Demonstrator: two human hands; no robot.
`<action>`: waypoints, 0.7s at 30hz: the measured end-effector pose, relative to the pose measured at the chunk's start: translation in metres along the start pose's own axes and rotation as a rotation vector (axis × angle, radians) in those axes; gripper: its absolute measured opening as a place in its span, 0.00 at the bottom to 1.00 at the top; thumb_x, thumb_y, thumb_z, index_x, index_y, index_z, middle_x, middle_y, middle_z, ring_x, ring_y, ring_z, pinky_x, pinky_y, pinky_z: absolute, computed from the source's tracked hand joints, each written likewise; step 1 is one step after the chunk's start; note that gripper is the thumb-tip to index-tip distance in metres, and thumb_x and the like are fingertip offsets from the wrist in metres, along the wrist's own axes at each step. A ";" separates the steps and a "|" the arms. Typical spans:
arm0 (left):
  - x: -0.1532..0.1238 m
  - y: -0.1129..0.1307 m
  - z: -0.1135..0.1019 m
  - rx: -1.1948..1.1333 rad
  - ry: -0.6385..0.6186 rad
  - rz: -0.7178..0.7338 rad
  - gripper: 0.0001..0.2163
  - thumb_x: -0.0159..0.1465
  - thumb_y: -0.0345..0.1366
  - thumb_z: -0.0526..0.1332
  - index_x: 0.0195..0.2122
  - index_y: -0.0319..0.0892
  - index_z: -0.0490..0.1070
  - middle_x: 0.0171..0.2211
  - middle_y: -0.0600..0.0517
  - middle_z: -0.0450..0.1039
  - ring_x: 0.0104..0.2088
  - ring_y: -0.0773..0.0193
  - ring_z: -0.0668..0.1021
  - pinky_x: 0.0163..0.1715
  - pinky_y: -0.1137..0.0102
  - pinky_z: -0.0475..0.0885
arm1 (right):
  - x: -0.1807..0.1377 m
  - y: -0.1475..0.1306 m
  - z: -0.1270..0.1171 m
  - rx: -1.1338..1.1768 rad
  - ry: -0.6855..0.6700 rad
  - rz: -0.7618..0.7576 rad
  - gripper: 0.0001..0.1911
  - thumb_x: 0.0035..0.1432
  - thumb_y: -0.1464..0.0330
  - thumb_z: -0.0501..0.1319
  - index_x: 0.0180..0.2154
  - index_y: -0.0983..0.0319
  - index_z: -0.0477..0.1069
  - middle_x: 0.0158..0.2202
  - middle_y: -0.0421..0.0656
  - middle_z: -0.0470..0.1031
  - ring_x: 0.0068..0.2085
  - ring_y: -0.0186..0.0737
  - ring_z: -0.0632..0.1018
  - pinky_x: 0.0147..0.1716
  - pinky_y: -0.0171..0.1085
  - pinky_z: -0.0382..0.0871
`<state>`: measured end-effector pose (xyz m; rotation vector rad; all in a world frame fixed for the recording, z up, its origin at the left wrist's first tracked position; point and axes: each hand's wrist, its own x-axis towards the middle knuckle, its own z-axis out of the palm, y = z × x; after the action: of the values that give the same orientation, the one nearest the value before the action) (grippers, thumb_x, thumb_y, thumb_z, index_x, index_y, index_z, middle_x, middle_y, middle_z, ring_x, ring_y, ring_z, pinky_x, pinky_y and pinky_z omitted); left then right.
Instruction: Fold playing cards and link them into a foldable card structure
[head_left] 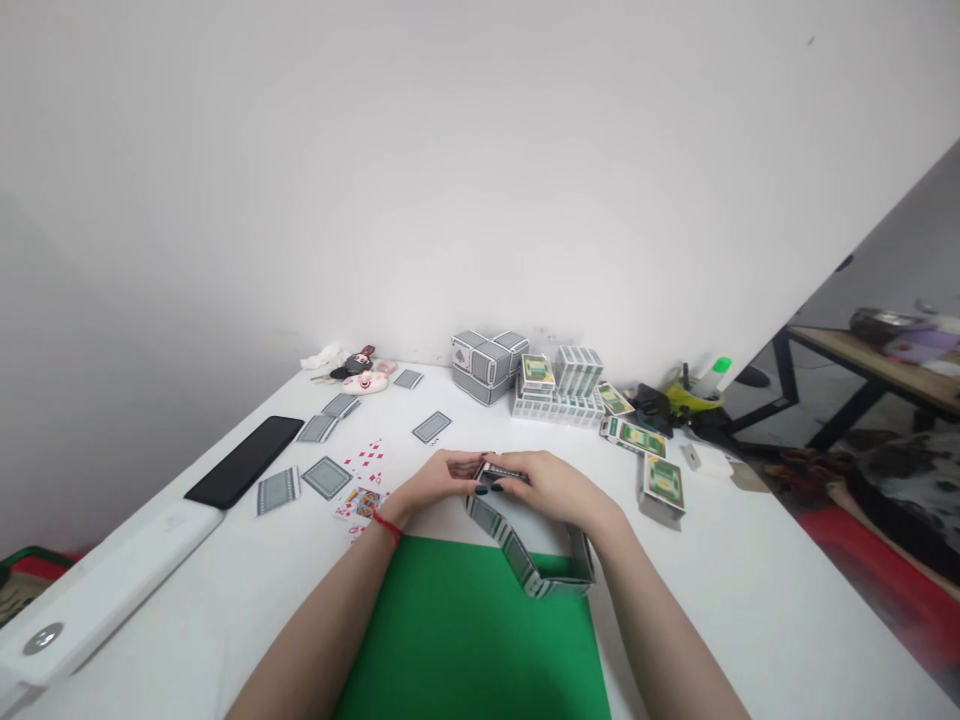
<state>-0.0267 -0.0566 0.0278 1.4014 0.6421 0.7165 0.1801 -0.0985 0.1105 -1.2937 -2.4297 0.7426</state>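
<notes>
White tabletop (195, 620). Toward near edge: green sheet (480, 640). Left half: loose playing cards (328, 478), face up and face down. Far edge, centre: card-built block (486, 372), stacked card boxes (559, 406) beside it. Toward right edge: single card box (663, 488).

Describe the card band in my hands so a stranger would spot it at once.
On the white table, look to the far right corner of the green mat. A grey-patterned card band bends from the left hand and right hand toward that corner. Unlike the separate cards scattered at left, its panels join into one hollow, many-sided wall.
</notes>
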 end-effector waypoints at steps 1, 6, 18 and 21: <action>0.000 -0.001 0.000 0.003 -0.007 0.006 0.25 0.49 0.34 0.68 0.49 0.38 0.69 0.48 0.43 0.71 0.51 0.52 0.71 0.53 0.58 0.63 | 0.001 -0.001 0.001 0.004 0.000 -0.012 0.21 0.57 0.65 0.54 0.53 0.54 0.65 0.53 0.40 0.68 0.52 0.44 0.70 0.52 0.41 0.61; 0.001 -0.006 0.003 0.043 0.042 0.033 0.28 0.46 0.33 0.70 0.50 0.39 0.68 0.49 0.43 0.70 0.49 0.53 0.73 0.52 0.58 0.65 | 0.004 -0.005 0.005 0.017 0.017 -0.077 0.17 0.59 0.66 0.52 0.48 0.56 0.70 0.50 0.42 0.72 0.49 0.43 0.72 0.48 0.40 0.63; -0.005 0.010 0.006 0.137 -0.157 0.061 0.18 0.54 0.36 0.63 0.47 0.38 0.70 0.46 0.45 0.71 0.47 0.57 0.72 0.51 0.62 0.62 | 0.008 -0.017 0.014 -0.079 0.097 0.025 0.12 0.57 0.64 0.53 0.39 0.56 0.74 0.39 0.42 0.76 0.39 0.40 0.75 0.36 0.35 0.64; -0.005 0.010 0.005 0.151 -0.168 0.047 0.17 0.55 0.37 0.63 0.45 0.37 0.71 0.44 0.46 0.72 0.45 0.57 0.72 0.48 0.63 0.63 | 0.008 -0.018 0.015 -0.131 0.086 0.025 0.13 0.58 0.63 0.53 0.39 0.57 0.74 0.39 0.43 0.76 0.40 0.39 0.74 0.38 0.34 0.63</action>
<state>-0.0265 -0.0628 0.0379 1.6015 0.5412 0.5894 0.1561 -0.1043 0.1084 -1.3762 -2.4325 0.5308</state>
